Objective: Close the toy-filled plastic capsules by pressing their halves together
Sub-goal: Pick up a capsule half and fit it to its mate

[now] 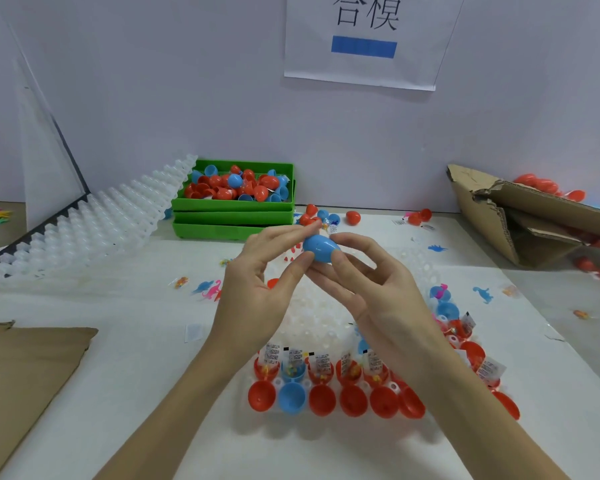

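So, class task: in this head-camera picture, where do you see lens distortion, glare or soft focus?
Head view: wide-angle bending tilts the wall sign and bows the table edges; lighting is even with faint shadows; the blue capsule between the left hand and right hand is fairly sharp, the green tray softer.

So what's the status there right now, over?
Both hands' grip on blue egg-shaped plastic capsule, left hand, right hand. Halves look joined. Nothing in the way.

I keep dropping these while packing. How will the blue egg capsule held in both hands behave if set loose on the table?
The blue capsule is smooth and egg-shaped, so it would probably roll, likely in a curve. Its glossy shell looks slippery. The left hand and right hand hold it with fingertips only, suggesting it is light.
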`<state>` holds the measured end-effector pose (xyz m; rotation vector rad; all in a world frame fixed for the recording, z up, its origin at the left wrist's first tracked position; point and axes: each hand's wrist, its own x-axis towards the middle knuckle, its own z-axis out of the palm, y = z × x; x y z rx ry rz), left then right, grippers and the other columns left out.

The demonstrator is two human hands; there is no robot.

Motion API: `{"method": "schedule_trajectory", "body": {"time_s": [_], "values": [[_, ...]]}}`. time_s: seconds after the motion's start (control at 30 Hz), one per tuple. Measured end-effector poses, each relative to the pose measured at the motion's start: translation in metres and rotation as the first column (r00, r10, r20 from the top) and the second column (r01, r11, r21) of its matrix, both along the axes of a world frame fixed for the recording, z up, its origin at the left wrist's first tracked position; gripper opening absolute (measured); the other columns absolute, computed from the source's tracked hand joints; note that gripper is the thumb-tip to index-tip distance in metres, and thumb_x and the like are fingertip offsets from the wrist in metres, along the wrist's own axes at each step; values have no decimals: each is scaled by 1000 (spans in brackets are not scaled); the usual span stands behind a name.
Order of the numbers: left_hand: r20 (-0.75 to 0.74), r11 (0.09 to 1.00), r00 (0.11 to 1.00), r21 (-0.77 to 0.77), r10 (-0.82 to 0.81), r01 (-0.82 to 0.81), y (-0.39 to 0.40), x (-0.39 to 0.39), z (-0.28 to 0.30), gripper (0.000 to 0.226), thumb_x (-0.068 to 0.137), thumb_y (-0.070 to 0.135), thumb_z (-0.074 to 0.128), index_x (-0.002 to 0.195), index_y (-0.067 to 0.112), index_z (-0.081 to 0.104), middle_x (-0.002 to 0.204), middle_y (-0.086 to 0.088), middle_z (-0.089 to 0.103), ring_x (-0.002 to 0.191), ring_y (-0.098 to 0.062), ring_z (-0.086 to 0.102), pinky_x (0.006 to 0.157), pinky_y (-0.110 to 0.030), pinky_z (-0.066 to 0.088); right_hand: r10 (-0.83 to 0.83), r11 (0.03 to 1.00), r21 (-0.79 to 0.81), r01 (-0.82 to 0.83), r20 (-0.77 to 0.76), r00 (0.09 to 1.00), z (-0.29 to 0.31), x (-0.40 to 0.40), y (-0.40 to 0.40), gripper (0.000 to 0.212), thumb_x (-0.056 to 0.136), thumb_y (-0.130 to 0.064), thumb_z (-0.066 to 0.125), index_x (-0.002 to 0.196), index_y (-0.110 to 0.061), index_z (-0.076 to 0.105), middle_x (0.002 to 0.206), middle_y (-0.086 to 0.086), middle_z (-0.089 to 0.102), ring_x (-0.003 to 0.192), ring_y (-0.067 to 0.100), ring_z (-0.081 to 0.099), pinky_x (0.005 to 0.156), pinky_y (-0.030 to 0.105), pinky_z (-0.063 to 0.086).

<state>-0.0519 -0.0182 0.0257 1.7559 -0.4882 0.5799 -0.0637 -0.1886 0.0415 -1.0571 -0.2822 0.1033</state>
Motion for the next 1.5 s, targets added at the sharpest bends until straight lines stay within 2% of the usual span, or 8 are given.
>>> {"method": "schedule_trajectory", "body": {"time_s": [0.23,0.43,0.63,0.9,1.07,1.23,1.37,1.5], "values": [[24,988,992,-85,-126,128,4,-2,6,32,100,15,67,132,16,71,133,6,72,134,-23,60,110,-38,50,167,984,58,-168,14,986,6,5,-7,34,91,-14,73,125,-9,74,134,15,68,128,30,64,99,27,55],[42,979,992,-161,-116,122,5,-1,5,29,95,11,72,123,18,74,122,4,76,122,-28,68,105,-38,54,71,997,6,-71,58,996,7,0,-1,34,86,-25,77,119,-17,78,127,12,73,119,30,70,94,28,58],[58,960,982,-208,-180,188,9,2,7,28,90,8,76,117,14,76,119,2,78,122,-24,69,106,-34,53,14,997,-74,-2,153,988,6,-4,2,32,96,-22,66,126,-20,75,131,5,72,121,27,69,95,27,58],[10,959,986,-228,-168,166,11,1,6,34,84,10,79,118,15,77,119,7,78,122,-14,69,107,-29,52,-40,985,-159,70,186,982,4,-5,1,35,96,-24,66,130,-18,72,130,5,72,117,27,71,100,28,55],[-24,965,987,-218,-157,148,2,-5,2,44,86,20,80,129,21,72,129,9,73,131,-11,63,112,-34,48,11,998,-62,-7,71,997,8,-3,-1,32,92,-21,72,123,-14,75,127,12,73,121,28,69,96,25,56],[15,968,993,-224,-114,115,-5,-7,-1,43,87,17,81,129,24,74,127,8,75,130,-15,64,113,-36,47,199,975,119,-187,-102,975,6,3,-1,36,86,-14,77,120,-3,74,132,23,68,125,34,66,93,33,59],[18,958,984,-225,-177,177,-3,-7,3,41,85,13,80,126,21,75,125,5,76,129,-17,65,113,-34,47,357,914,242,-326,-96,929,4,2,0,57,83,-24,82,132,-1,67,141,20,63,135,28,59,103,33,54],[28,966,984,-186,-175,178,-2,-7,4,42,86,10,78,127,18,73,127,5,75,131,-19,63,113,-35,48,327,928,221,-300,-93,941,5,2,0,56,81,-25,81,130,-2,68,136,20,66,131,28,62,99,31,56]]}}
